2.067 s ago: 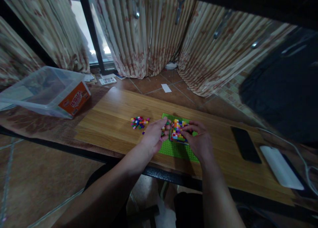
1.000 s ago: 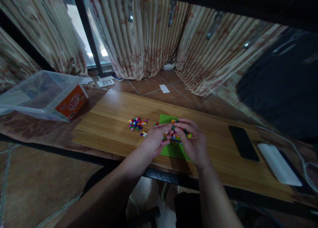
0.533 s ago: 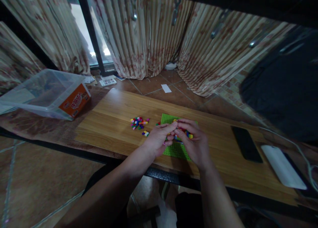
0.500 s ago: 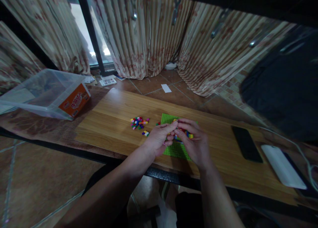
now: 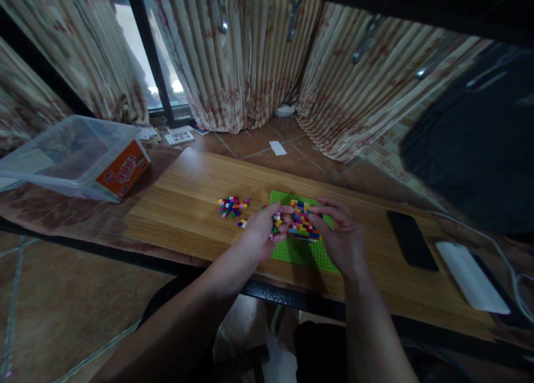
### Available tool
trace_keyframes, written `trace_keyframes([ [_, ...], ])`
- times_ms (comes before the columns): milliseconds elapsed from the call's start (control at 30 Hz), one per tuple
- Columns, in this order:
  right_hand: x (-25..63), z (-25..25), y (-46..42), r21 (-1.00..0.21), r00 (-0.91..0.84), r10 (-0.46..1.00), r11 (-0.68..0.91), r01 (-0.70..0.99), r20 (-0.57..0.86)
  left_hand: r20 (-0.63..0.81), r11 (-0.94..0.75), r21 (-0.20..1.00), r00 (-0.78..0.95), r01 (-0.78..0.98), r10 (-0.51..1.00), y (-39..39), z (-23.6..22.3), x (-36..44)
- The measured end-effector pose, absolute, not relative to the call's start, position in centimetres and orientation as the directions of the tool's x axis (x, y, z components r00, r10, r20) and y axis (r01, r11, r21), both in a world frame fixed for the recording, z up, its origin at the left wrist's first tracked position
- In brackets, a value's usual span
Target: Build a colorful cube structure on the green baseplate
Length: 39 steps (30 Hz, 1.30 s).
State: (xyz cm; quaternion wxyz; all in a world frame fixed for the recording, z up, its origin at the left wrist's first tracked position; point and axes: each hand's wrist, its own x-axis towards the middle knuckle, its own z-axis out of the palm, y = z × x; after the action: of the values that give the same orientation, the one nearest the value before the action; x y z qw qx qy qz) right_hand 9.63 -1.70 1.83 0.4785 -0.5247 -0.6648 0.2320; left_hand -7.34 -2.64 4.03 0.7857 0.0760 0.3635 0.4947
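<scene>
My left hand [image 5: 267, 227] is curled, palm partly up, around several small coloured toy bricks [image 5: 277, 222]. It sits over the left side of a green studded baseplate [image 5: 301, 254]. A flat block of many-coloured bricks [image 5: 301, 220] stands on that baseplate. My right hand [image 5: 341, 230] is at the block's right edge, with thumb and index finger brought together just over it. Whatever lies between those fingertips is too small to make out. Left of my left hand, a loose pile of bricks [image 5: 232, 206] lies on the wooden board, with a few more bricks [image 5: 242, 223] nearer me.
A clear plastic bin [image 5: 79, 171] with an orange label stands at the left. On the right of the wooden board [image 5: 187, 205] lie a black phone [image 5: 412, 241] and a white flat object [image 5: 471, 274], with a cable [image 5: 500, 244] beside them. Curtains [image 5: 267, 65] hang behind.
My hands were together over the baseplate and have come apart. The right hand has shifted right to the block's edge, uncovering the block and the bricks in my left hand.
</scene>
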Motion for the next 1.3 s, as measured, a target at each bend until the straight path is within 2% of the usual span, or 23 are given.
trace_keyframes([
  [167, 11.8, 0.3, -0.8, -0.831, 0.089, 0.961, 0.179, 0.527, 0.263, -0.555, 0.478, 0.457, 0.180, -0.750, 0.812, -2.3, 4.5, -7.6],
  [500, 11.2, -0.5, -0.3, -0.879, 0.088, 0.987, 0.080, 0.470, 0.137, -0.530, 0.482, 0.474, 0.198, -0.737, 0.824, -2.5, 4.3, -7.5],
  [700, 10.9, -0.9, -0.1, -0.855, 0.073, 0.987, 0.086, 0.511, 0.143, -0.528, 0.472, 0.506, 0.173, -0.722, 0.831, -2.6, 4.4, -7.3],
  [1000, 10.8, -1.4, 0.2, -0.908, 0.080, 0.987, 0.096, 0.408, 0.140, -0.501, 0.459, 0.542, 0.168, -0.703, 0.849, -2.7, 4.4, -7.3],
  [1300, 10.7, -0.7, 0.0, -0.925, 0.112, 0.988, 0.054, 0.376, 0.103, -0.490, 0.452, 0.568, 0.159, -0.688, 0.857, -2.6, 3.9, -7.3],
])
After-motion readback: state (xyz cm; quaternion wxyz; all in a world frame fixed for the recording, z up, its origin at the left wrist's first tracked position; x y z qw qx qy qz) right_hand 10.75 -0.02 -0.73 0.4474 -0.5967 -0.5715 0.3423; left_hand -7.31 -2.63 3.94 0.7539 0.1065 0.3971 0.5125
